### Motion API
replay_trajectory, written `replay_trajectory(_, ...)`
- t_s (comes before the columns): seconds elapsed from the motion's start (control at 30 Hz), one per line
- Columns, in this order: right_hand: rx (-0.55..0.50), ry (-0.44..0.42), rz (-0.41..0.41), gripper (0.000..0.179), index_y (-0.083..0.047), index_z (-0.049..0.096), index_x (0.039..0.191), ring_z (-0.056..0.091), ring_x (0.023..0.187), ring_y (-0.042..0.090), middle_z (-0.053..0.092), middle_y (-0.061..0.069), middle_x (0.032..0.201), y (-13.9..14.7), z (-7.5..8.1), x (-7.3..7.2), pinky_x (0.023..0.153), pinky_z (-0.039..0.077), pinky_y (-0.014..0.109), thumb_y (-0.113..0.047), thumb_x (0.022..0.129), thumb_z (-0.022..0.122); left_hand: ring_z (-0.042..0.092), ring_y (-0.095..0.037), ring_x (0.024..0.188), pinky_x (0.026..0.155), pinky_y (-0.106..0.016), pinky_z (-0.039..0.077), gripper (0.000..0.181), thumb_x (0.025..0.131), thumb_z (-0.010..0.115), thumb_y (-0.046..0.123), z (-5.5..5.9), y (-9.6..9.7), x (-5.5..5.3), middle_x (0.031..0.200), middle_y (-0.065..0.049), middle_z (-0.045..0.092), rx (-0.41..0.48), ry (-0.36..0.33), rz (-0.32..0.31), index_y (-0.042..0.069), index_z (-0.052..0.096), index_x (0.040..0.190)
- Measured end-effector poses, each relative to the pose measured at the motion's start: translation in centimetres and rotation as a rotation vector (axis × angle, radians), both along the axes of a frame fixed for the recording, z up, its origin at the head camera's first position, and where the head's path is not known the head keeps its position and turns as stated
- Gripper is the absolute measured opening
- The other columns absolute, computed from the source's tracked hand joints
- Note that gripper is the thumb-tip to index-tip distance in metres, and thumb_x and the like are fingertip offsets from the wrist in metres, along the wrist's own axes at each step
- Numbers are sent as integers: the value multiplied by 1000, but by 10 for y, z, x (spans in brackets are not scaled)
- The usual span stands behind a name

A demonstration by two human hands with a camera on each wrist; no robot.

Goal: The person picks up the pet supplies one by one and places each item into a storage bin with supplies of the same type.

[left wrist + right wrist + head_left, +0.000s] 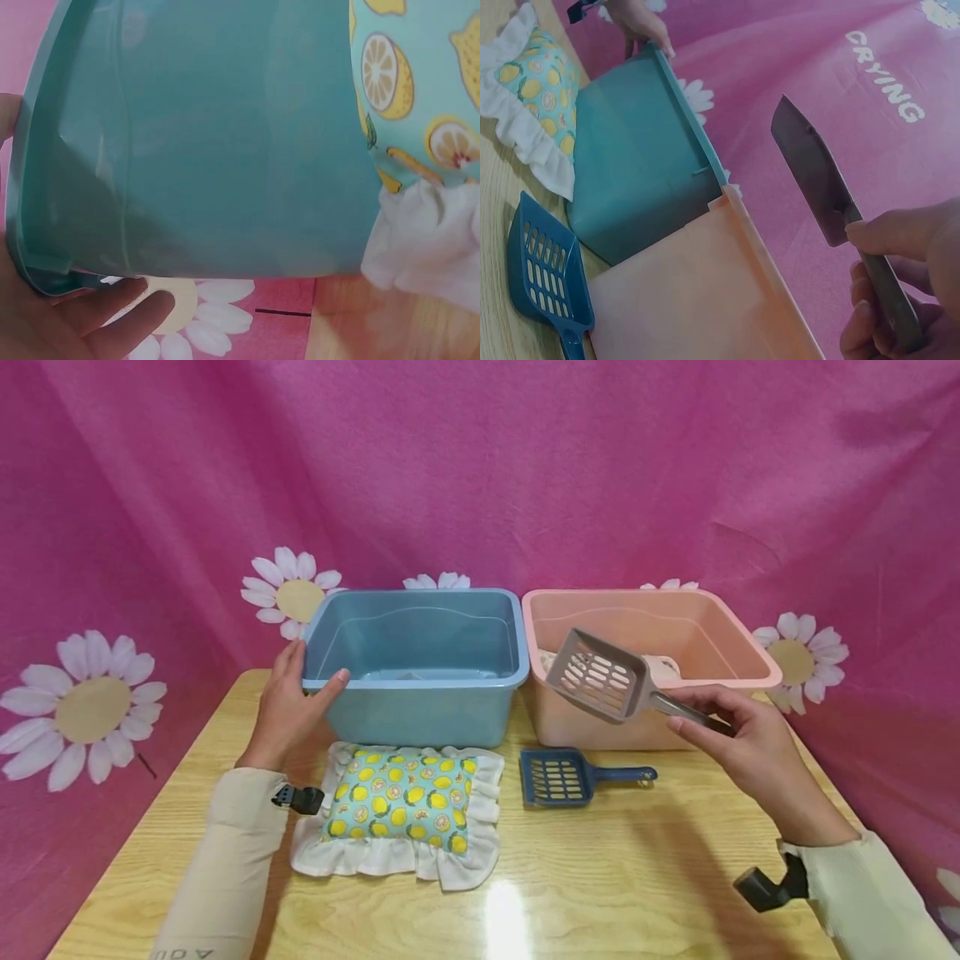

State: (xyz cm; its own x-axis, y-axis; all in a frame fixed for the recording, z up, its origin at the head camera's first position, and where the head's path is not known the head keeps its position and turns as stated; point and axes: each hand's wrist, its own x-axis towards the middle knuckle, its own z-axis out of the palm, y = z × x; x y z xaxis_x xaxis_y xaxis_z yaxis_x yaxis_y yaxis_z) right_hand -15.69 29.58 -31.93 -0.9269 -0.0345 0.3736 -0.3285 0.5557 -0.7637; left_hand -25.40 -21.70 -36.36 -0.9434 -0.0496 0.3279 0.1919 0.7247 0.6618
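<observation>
1. Grey-brown plastic scoop with a slotted rectangular pan [637, 683]: we hold it up with its pan by the left part of the pink rectangular plastic tub's [558, 718] front rim in the head view; how high it stands over that tub we cannot tell.
2. Our right hand [750, 752], near the pink tub's front right corner, grips the scoop's handle, thumb along one side and fingers curled round the other; the pan points left, away from the hand.
3. Our left hand [285, 718] is well apart from the scoop, on the far left of the pink tub. Spread wide, it touches the front left corner of the blue rectangular plastic tub [420, 714], thumb at the front rim, fingers along the side.
4. That blue tub stands just left of the pink tub.
5. Before the pink tub lies a dark blue slotted plastic scoop [587, 774], handle pointing right.
6. Forward and left of the pink tub we see a lemon-print cushion with white ruffles [408, 797].
7. Inside the pink tub, something pale [663, 667] is partly hidden.
</observation>
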Motion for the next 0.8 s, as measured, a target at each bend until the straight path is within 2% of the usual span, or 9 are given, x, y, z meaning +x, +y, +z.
replay_trajectory(0.33,7,-51,-25,32,-13,67,118,62,89,4,68,-7,101,-3,5,-7,69,50,14,-20,87,73,31,-45,135,99,-69,34,88,90,57,54,-1,1,-1,159,-13,16,14,12,12,12,15,156)
replay_trajectory(0.5,-26,-38,7,32,-11,67,118,61,88,7,68,-3,102,-9,8,-14,73,51,13,-18,87,72,31,-44,135,98,-68,36,89,90,57,54,-2,0,-2,159,-12,16,22,16,7,13,15,156)
replay_trajectory(0.8,-44,-45,33,31,-7,67,117,60,86,9,67,-3,100,-17,6,-21,72,52,15,-18,88,71,31,-44,135,100,-67,34,90,89,57,56,-2,-2,-2,159,-12,17,9,18,6,10,16,155)
